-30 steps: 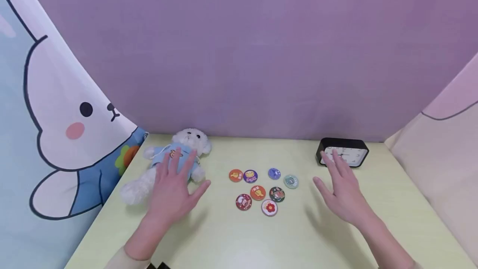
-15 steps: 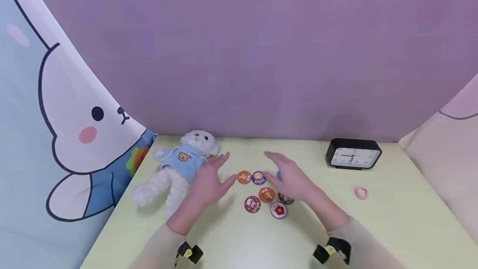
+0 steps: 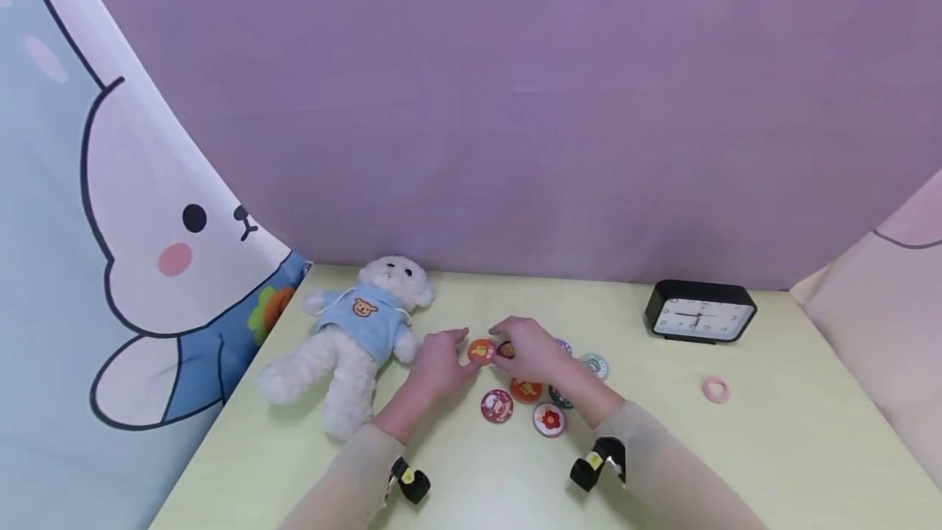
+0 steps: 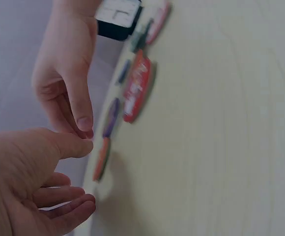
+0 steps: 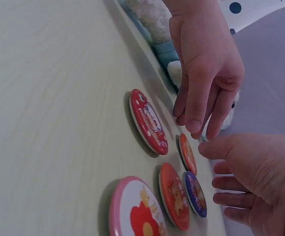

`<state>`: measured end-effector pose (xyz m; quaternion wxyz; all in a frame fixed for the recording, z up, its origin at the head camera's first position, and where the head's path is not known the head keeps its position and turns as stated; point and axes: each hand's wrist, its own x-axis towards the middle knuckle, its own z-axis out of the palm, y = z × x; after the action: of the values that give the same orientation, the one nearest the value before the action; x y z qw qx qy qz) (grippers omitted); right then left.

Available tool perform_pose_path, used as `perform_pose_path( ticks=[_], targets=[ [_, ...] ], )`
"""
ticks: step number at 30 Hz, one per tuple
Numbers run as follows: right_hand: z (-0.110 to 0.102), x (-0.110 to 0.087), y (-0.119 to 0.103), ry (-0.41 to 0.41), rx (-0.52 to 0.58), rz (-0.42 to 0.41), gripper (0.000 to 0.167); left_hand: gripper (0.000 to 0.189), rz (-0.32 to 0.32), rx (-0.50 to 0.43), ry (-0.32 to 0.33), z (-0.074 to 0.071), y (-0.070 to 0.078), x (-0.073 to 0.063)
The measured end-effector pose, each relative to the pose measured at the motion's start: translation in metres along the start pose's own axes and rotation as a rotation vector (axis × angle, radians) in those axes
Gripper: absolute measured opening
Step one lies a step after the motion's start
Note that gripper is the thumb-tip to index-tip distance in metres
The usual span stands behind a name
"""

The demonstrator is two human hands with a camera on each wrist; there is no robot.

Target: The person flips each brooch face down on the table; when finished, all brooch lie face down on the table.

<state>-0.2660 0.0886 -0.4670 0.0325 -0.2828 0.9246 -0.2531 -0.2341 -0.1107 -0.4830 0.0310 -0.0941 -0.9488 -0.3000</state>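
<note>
Both forearms are clothed in long, plain cream-beige sleeves: the left sleeve and the right sleeve, each ending at the wrist. The left hand and right hand are bare; the right thumbnail appears short. A compact black left wrist camera, block-shaped, sits at the inner side of its cuff and bears a small yellow patch. The right wrist camera is likewise black and blocky, with a yellow patch and a broader black mount. Finer markings are too small to read.
</note>
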Motion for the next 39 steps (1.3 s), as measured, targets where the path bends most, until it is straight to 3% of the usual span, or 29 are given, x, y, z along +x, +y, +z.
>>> perform_pose_path(
  ticks=[7,14,19,28,31,35,39],
  targets=[
    [0.011,0.004,0.002,-0.035,-0.021,-0.009,0.042,0.048,0.028,-0.008,0.024,0.009,-0.003,0.002],
    [0.012,0.007,0.0,0.003,-0.02,-0.046,0.028,0.036,0.057,-0.011,0.055,0.012,-0.001,0.006],
    [0.016,0.009,0.01,0.042,-0.015,-0.087,0.027,0.035,0.072,-0.055,0.1,0.014,-0.003,0.004],
    [0.01,0.001,0.017,0.191,0.099,-0.081,0.022,0.037,0.129,-0.21,0.28,0.008,0.0,0.004],
    [0.005,0.002,0.013,0.241,0.164,-0.04,0.02,0.038,0.159,-0.253,0.33,0.003,0.004,0.004],
    [-0.001,0.002,0.006,0.263,0.281,0.017,0.019,0.044,0.208,-0.241,0.361,-0.003,0.008,0.002],
    [-0.003,0.003,0.002,0.273,0.344,0.011,0.02,0.048,0.227,-0.178,0.356,-0.006,0.01,0.002]
  ],
)
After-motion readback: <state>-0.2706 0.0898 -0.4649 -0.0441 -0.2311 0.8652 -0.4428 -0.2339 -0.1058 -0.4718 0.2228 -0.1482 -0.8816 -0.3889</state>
